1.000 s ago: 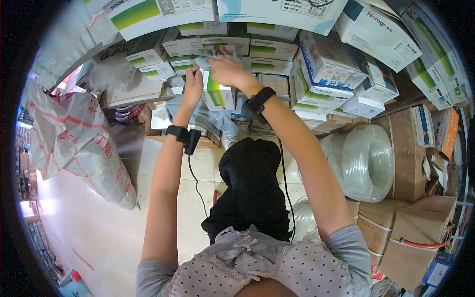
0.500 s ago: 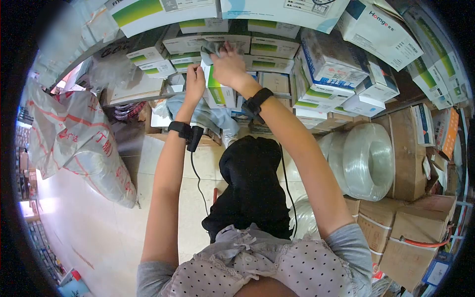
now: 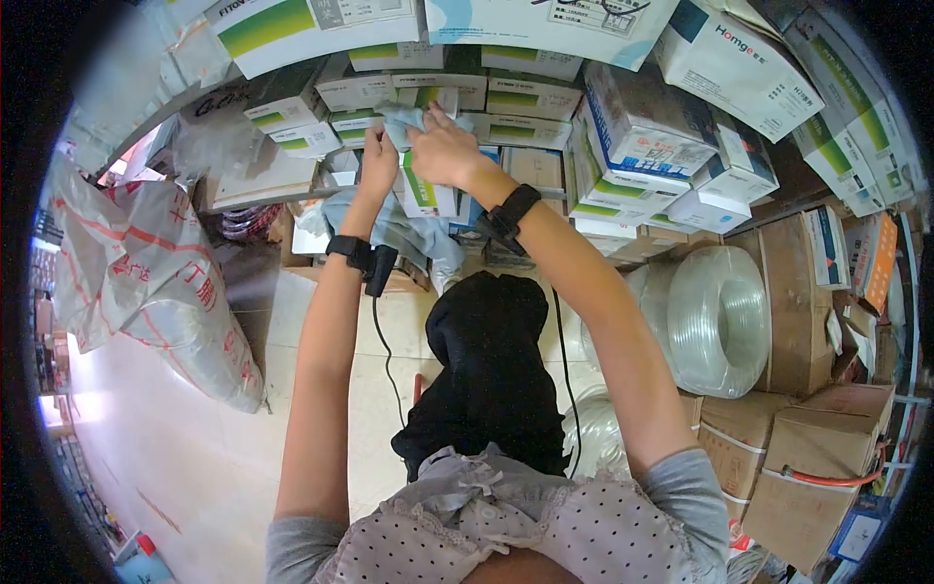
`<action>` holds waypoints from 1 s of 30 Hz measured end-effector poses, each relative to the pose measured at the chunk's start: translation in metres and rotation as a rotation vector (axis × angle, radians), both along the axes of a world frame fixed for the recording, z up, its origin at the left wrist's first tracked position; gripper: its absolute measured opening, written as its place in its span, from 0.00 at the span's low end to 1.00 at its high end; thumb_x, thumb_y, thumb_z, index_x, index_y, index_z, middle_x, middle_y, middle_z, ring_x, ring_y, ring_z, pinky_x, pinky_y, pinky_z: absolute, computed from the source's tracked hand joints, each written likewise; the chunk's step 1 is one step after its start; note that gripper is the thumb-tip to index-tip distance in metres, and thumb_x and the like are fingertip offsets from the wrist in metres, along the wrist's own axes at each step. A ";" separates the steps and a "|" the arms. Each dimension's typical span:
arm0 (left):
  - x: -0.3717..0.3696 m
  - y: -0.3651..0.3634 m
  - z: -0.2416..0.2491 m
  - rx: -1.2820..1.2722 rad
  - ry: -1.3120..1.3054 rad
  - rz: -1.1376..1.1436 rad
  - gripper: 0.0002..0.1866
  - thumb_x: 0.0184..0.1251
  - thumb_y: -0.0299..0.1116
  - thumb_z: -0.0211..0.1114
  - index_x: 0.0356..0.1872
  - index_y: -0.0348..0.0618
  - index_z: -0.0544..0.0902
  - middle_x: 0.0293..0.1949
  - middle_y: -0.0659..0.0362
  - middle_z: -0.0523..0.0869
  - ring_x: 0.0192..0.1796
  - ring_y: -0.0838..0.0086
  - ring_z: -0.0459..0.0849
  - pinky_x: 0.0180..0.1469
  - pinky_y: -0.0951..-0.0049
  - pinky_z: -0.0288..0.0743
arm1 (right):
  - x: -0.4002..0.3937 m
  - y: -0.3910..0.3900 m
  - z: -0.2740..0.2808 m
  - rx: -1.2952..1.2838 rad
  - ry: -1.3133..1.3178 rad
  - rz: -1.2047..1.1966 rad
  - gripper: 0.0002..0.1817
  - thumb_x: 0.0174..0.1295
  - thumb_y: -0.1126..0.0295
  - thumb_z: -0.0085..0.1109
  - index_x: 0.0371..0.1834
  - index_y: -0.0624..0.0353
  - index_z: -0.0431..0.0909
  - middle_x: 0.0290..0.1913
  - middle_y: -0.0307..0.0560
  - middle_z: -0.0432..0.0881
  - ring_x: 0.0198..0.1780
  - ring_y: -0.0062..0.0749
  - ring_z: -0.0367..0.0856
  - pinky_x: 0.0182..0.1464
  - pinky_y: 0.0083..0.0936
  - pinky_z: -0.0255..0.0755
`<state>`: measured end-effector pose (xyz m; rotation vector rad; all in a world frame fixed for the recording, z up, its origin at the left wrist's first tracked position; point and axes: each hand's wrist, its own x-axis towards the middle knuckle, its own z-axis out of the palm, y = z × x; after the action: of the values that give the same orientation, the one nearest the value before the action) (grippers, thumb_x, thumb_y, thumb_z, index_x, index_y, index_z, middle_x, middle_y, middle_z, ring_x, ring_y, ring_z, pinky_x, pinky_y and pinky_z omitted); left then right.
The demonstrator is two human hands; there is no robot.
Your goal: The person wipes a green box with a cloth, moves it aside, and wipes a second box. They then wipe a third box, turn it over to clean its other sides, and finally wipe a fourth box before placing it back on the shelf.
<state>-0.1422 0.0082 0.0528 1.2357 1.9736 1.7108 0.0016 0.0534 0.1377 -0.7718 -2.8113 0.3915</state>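
My right hand [image 3: 445,151] reaches over a white and green box [image 3: 421,192], fingers bent onto a light blue-grey cloth [image 3: 399,121]. The cloth lies bunched between my two hands, above the box. At the box's left side is my left hand [image 3: 379,164], its fingers curled closed close to the cloth's edge; what they hold is hidden. The box stands tilted at the front of the shelf, partly covered by my right hand. Each wrist wears a black strap, and a cable runs down from the left one.
Stacked white and green cartons [image 3: 525,99] fill the shelf behind. A blue-grey garment [image 3: 389,226] drapes below the box. To the left stands a large plastic sack [image 3: 161,282]; to the right are coiled clear tubing [image 3: 720,321] and brown cartons [image 3: 827,457].
My right hand has come slightly down and left. The cloth has shifted left and lower, spreading out toward my left hand. The view has moved slightly.
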 end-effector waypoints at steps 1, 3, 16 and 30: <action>0.002 -0.004 0.000 0.013 0.022 -0.008 0.13 0.67 0.33 0.46 0.44 0.32 0.68 0.41 0.45 0.77 0.43 0.61 0.75 0.49 0.68 0.67 | -0.002 0.002 -0.002 0.014 -0.013 -0.003 0.24 0.55 0.66 0.42 0.55 0.61 0.69 0.64 0.64 0.58 0.70 0.52 0.48 0.67 0.38 0.50; 0.007 -0.012 0.001 0.038 0.066 -0.024 0.13 0.68 0.33 0.46 0.45 0.32 0.68 0.42 0.45 0.76 0.45 0.62 0.74 0.50 0.68 0.66 | -0.009 0.011 -0.002 0.041 -0.040 -0.008 0.24 0.55 0.66 0.41 0.56 0.61 0.68 0.65 0.64 0.56 0.71 0.52 0.44 0.68 0.38 0.50; 0.033 -0.046 -0.003 0.111 0.042 -0.014 0.13 0.69 0.32 0.45 0.47 0.32 0.67 0.44 0.47 0.75 0.45 0.65 0.73 0.50 0.70 0.66 | -0.020 0.021 0.002 0.207 0.004 -0.134 0.24 0.54 0.69 0.42 0.56 0.61 0.69 0.66 0.64 0.55 0.71 0.51 0.44 0.65 0.43 0.53; 0.002 0.002 0.004 0.016 0.102 0.057 0.12 0.67 0.33 0.46 0.42 0.33 0.70 0.37 0.44 0.78 0.40 0.57 0.77 0.46 0.66 0.69 | -0.005 -0.010 -0.014 0.199 0.019 -0.013 0.25 0.56 0.66 0.43 0.58 0.62 0.68 0.63 0.64 0.60 0.69 0.52 0.51 0.67 0.36 0.50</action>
<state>-0.1403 0.0098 0.0569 1.3088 2.0758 1.7249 -0.0031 0.0434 0.1239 -0.7377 -2.7717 0.1134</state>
